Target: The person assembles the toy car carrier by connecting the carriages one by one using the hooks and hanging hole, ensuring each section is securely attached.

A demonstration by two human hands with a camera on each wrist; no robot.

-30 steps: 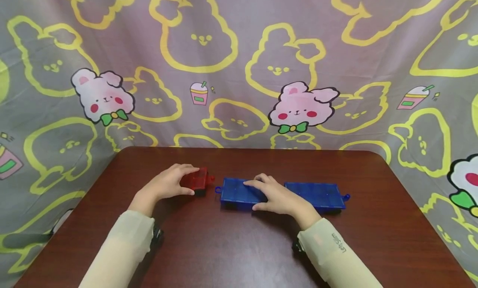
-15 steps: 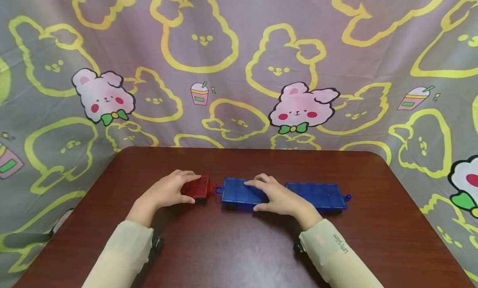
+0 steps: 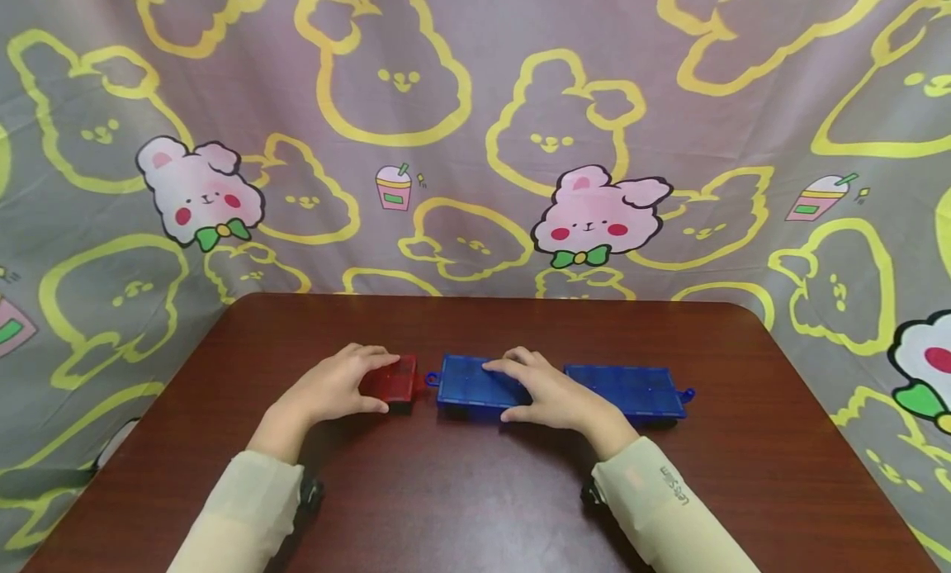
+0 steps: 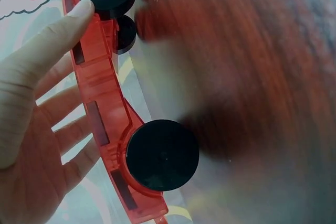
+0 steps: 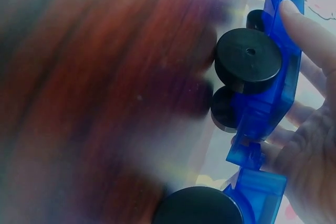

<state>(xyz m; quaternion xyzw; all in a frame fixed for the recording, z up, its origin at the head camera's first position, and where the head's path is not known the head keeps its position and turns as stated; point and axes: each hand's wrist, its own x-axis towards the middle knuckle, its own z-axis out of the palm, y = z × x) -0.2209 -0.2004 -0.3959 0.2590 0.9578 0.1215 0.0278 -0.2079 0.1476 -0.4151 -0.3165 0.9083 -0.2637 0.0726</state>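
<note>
My left hand (image 3: 330, 385) holds a red see-through toy train car (image 3: 399, 378) between thumb and fingers, at the left of the table. In the left wrist view, the thumb presses the side of this red car (image 4: 97, 87), above its black wheels (image 4: 163, 155). With my right hand (image 3: 553, 391) I grip a blue see-through toy train car (image 3: 468, 383), whose end ring (image 3: 432, 379) points at the red car. Just right of that hand, a second blue car (image 3: 627, 389) follows in line. In the right wrist view, a blue joint (image 5: 247, 153) sits between the blue cars.
All the cars are on a brown wooden table (image 3: 461, 490) with rounded far corners. Behind it hangs a grey-pink curtain (image 3: 461, 144) with cartoon bunnies.
My left hand has brought the red car nearer to me and into line with the blue ones. The right hand and the blue cars hold almost still.
</note>
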